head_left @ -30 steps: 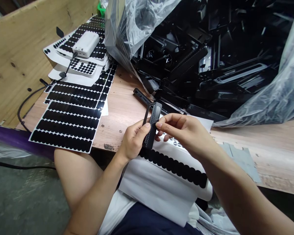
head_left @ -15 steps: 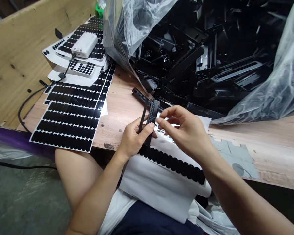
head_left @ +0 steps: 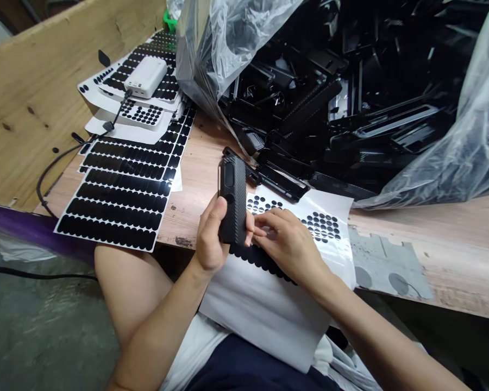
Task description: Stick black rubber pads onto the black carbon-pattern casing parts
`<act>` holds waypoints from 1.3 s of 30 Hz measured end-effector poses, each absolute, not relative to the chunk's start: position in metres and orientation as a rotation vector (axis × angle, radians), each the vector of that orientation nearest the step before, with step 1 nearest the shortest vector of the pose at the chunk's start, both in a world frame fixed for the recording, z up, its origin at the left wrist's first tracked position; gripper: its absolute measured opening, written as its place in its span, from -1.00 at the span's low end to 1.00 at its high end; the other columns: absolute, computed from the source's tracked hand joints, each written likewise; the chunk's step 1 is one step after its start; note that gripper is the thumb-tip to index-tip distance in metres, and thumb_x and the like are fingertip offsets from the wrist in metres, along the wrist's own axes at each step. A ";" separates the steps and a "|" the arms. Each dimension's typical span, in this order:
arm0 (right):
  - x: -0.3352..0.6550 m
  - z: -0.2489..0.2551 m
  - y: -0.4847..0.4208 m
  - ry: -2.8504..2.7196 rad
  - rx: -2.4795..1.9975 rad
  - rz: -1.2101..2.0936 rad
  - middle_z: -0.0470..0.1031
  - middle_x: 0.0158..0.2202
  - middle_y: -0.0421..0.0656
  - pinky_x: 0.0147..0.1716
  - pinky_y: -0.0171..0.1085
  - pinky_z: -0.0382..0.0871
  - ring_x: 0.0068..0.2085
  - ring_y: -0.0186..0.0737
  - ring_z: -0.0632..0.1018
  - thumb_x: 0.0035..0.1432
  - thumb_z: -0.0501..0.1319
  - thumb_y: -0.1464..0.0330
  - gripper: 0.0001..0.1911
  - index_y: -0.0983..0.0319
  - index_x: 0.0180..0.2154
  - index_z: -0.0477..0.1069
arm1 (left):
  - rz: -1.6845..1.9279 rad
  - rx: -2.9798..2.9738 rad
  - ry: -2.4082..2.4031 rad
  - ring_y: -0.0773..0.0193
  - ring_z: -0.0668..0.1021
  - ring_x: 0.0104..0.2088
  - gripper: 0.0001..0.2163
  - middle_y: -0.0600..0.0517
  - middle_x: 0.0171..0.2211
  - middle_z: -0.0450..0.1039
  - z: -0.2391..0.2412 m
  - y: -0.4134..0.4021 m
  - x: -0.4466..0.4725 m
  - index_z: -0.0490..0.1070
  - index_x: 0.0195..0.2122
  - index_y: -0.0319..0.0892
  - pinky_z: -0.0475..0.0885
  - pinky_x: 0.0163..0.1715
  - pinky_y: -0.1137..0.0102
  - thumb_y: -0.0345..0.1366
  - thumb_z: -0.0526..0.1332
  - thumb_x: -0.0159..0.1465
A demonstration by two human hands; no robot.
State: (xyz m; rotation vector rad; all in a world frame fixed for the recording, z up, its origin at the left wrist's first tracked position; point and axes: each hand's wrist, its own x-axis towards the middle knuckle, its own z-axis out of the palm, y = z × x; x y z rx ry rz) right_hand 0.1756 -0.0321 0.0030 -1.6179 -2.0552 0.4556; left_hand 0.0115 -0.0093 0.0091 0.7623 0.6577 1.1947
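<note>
- From where I stand, the left hand (head_left: 212, 236) has a firm grip on a black plastic part with a carbon-weave texture (head_left: 233, 209), thumb along its left side, the part standing nearly upright above the near edge of the wood-topped bench (head_left: 452, 244).
- The right hand (head_left: 287, 247) is just to the right of that part, thumb and fingers drawn together at the left hand's fingertips; I cannot tell whether its grip has anything in it.
- Below both hands, a white sheet of black stickers (head_left: 330, 228) runs from the bench down over the person's lap, with round dots on its far portion and a scalloped black strip nearer, partly behind the right hand.
- Just beyond the hands, a black rectangular plastic frame (head_left: 285, 183) lies on the bench near a clear plastic bag (head_left: 436, 163).
- That bag, at the far right, gapes over a heap of glossy black plastic parts (head_left: 309, 117).
- To the left, white sheets with rows of black stickers (head_left: 116, 203) overlap; a white box-shaped power bank (head_left: 146, 77) sits on the far ones, a black cable (head_left: 57, 157) plugged into it.
</note>
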 end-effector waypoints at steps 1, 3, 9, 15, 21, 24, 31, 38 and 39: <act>0.176 0.003 -0.031 -2.031 -1.600 0.494 0.60 -0.29 -0.05 -0.25 -0.07 0.42 -0.23 0.01 0.56 0.32 0.29 0.25 -0.86 0.16 -0.27 0.56 | 1.179 0.742 0.667 0.34 0.39 -0.60 -0.53 0.07 -0.55 0.36 0.009 -0.010 0.012 0.33 -0.40 -0.14 0.43 -0.51 0.35 0.21 0.14 0.34; 0.175 0.005 -0.032 -1.969 -1.547 0.563 0.60 -0.30 -0.06 -0.22 -0.04 0.43 -0.22 0.02 0.56 0.29 0.30 0.27 -0.90 0.13 -0.28 0.56 | 1.196 0.667 0.691 0.35 0.35 -0.60 -0.55 0.08 -0.56 0.32 0.007 -0.007 0.014 0.33 -0.39 -0.14 0.36 -0.56 0.38 0.19 0.15 0.33; 0.181 0.025 -0.032 -1.596 -1.370 0.834 0.60 -0.36 -0.14 -0.15 -0.01 0.48 -0.26 -0.05 0.57 0.17 0.40 0.26 -0.90 0.07 -0.40 0.57 | 1.209 0.567 0.652 0.39 0.30 -0.63 -0.62 0.09 -0.58 0.33 0.001 0.001 0.013 0.30 -0.35 -0.15 0.24 -0.64 0.46 0.09 0.13 0.34; 0.208 0.071 -0.008 -0.935 -1.335 1.322 0.62 -0.20 -0.17 -0.01 -0.04 0.54 -0.12 -0.10 0.60 -0.14 0.59 0.15 -0.74 0.09 -0.49 0.60 | 0.973 0.948 0.612 0.30 0.47 -0.60 -0.60 0.05 -0.56 0.50 -0.002 -0.009 0.010 0.40 0.01 -0.25 0.36 -0.60 0.45 0.03 0.15 0.43; 0.207 0.084 0.007 -1.142 -1.435 1.384 0.65 0.02 -0.09 -0.03 0.02 0.56 -0.02 0.04 0.62 -0.12 0.59 0.09 -0.69 0.13 -0.48 0.61 | 0.928 1.014 0.630 0.30 0.46 -0.62 -0.58 0.04 -0.62 0.48 0.004 -0.013 0.008 0.48 -0.04 -0.33 0.35 -0.58 0.44 -0.01 0.13 0.43; 0.200 0.083 0.008 -1.191 -1.423 1.386 0.66 -0.02 -0.09 -0.05 -0.02 0.56 -0.06 0.01 0.63 -0.14 0.59 0.07 -0.65 0.14 -0.51 0.59 | 0.928 1.017 0.638 0.31 0.45 -0.62 -0.64 0.04 -0.62 0.48 0.005 -0.012 0.008 0.46 -0.18 -0.27 0.35 -0.57 0.43 -0.02 0.13 0.41; 0.193 0.081 0.010 -1.184 -1.377 1.436 0.68 -0.11 -0.08 -0.01 -0.01 0.54 -0.10 0.00 0.64 -0.16 0.59 0.02 -0.63 0.14 -0.49 0.61 | 0.926 1.014 0.651 0.29 0.44 -0.63 -0.64 0.03 -0.64 0.46 0.006 -0.012 0.008 0.39 -0.33 -0.19 0.33 -0.59 0.41 0.03 0.13 0.38; 0.193 0.078 0.011 -1.171 -1.366 1.428 0.69 -0.20 -0.10 0.05 -0.02 0.51 -0.12 -0.02 0.64 -0.19 0.62 0.05 -0.63 0.14 -0.49 0.61 | 0.921 0.981 0.628 0.30 0.44 -0.63 -0.65 0.04 -0.63 0.47 0.005 -0.011 0.007 0.43 -0.24 -0.24 0.33 -0.60 0.43 -0.01 0.13 0.40; 0.193 0.078 0.011 -1.171 -1.372 1.424 0.69 -0.20 -0.10 0.06 -0.01 0.51 -0.12 -0.01 0.64 -0.20 0.62 0.04 -0.62 0.14 -0.49 0.61 | 0.920 0.979 0.623 0.31 0.44 -0.63 -0.65 0.04 -0.62 0.47 0.005 -0.011 0.007 0.44 -0.20 -0.25 0.33 -0.60 0.43 -0.01 0.13 0.41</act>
